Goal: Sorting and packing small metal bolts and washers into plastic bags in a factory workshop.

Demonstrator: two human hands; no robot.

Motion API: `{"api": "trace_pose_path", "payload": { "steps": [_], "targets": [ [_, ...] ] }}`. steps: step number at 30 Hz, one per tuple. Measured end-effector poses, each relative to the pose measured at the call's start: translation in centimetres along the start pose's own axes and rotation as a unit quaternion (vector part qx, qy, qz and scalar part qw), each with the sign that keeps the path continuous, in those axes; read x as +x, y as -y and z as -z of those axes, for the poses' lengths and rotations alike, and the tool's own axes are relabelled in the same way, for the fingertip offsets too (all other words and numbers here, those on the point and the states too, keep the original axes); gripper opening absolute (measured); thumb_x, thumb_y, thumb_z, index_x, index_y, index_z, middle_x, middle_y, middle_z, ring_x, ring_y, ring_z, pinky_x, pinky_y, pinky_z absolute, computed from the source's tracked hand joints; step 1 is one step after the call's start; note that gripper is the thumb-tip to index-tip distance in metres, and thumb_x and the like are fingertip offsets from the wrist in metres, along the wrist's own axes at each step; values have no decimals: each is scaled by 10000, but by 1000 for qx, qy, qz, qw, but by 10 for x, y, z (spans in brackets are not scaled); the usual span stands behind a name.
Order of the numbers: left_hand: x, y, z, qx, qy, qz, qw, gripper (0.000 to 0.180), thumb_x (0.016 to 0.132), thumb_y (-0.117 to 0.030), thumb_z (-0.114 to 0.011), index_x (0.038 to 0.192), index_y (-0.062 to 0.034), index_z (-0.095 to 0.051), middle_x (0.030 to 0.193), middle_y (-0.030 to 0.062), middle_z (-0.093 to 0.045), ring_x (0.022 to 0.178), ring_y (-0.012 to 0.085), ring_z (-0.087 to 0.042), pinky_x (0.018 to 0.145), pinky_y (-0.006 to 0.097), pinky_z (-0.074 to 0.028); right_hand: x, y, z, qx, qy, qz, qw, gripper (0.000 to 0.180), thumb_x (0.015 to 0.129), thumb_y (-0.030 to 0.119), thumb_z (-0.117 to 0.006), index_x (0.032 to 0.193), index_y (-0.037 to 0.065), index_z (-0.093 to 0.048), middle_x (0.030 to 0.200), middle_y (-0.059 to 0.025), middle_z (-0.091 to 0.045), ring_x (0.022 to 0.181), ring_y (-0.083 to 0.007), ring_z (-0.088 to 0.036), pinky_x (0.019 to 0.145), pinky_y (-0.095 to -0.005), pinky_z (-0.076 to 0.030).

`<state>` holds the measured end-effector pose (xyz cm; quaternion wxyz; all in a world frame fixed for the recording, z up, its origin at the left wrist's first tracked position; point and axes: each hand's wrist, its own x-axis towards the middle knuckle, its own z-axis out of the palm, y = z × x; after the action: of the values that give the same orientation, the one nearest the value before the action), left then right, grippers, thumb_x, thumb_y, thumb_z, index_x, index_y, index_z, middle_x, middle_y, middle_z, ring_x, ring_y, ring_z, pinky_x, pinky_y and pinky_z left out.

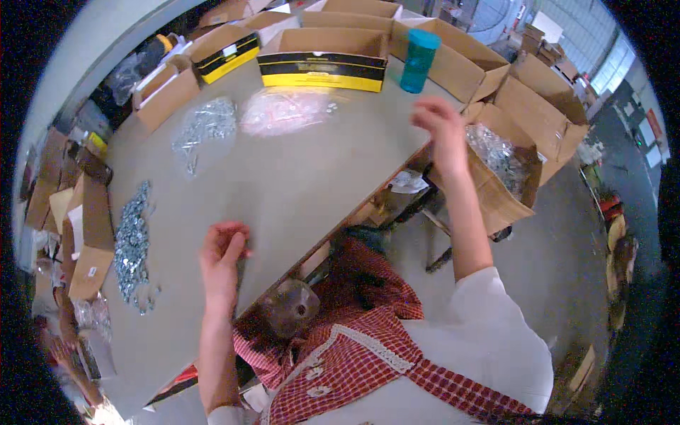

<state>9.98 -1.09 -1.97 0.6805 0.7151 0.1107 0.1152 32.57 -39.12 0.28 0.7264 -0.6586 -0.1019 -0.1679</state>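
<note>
Wearing a red checked apron [386, 327] with lace trim and white sleeves [489, 333], the person sits or stands at the near edge of a grey table [319, 184]; which, can't tell. Left hand [225, 244] is by that edge, fingers curled in, thumb forward near them; blurred, can't tell if it grips something small or touches the table. Nearest loose stuff to it: a long pile of small metal parts [132, 248], off to its left on the table, well apart. Right hand [440, 126] is farther out, arm extended at the table's right edge, fingers loosely bent with a gap between, nothing visible in them, motion-blurred. Just beside it on the right: a bag box [499, 195], brown, flaps up, tilted, with clear bags [496, 152] inside. Mid-table, toward the back: heap of long metal pieces [209, 127], and just right of it a pinkish-clear pile [287, 111], contents too blurred to tell. Behind these, a black-and-yellow carton [322, 71], a smaller carton [225, 53] in the same colours to its left, and a teal bottle [419, 64] upright to its right. Brown boxes [542, 106] beyond the bag box. Far upper right: bright window [613, 67].
</note>
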Motion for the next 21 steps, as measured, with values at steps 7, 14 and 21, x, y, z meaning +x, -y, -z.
{"api": "trace_pose_path", "payload": {
  "steps": [7, 14, 21],
  "targets": [
    [-9, -5, -11, -2, -37, -15, 999, 120, 949, 9, -555, 1061, -17, -587, 971, 60, -638, 865, 122, -597, 739, 284, -535, 43, -75, -115, -558, 145, 275, 769, 268, 873, 186, -624, 1052, -11, -650, 1067, -216, -626, 919, -358, -648, 805, -405, -530],
    [-14, 0, -8, 35, -3, -31, 999, 102, 958, -30, -570, 1050, 0, -602, 930, 61, -649, 820, 120, -596, 742, 275, -511, -1, -24, -100, -504, 229, 137, 821, 216, 821, 165, -639, 1004, 57, -682, 1006, -148, -680, 949, -359, -659, 852, -457, -535],
    [-10, -17, -34, -32, 75, 5, 997, 305, 980, -168, -587, 1223, 16, -612, 1052, 95, -701, 931, 171, -655, 771, 309, -545, -123, 10, -139, -284, 326, 454, 779, 232, 761, 114, -683, 990, 96, -705, 1136, -89, -682, 978, -312, -656, 877, -438, -511]
  ]
}}
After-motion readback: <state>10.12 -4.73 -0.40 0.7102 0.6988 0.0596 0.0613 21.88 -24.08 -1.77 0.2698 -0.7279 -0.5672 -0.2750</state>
